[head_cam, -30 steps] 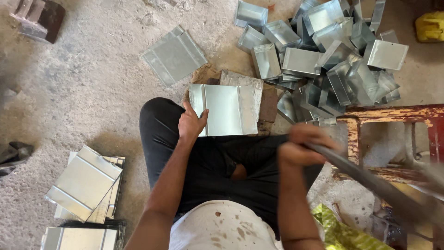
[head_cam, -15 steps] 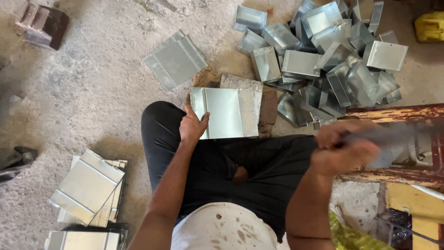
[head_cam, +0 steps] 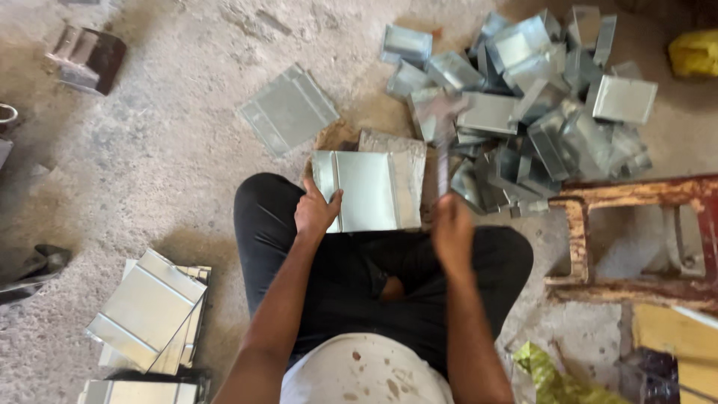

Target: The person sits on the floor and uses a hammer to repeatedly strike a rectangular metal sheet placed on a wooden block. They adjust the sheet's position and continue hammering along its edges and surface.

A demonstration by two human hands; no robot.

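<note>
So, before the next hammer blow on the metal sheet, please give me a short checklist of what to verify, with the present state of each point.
1. Left hand presses the metal sheet at its left edge: ok.
2. Left fingers away from the sheet's right side, where the hammer is: ok.
3. Right hand has its grip closed on the hammer handle: ok.
4. Hammer head position over the sheet: cannot tell, motion blur.
5. Sheet lies flat on its support: cannot tell, support mostly hidden.
6. Pile of bent pieces lies apart from the sheet: not ok, it lies close at the right edge.
</note>
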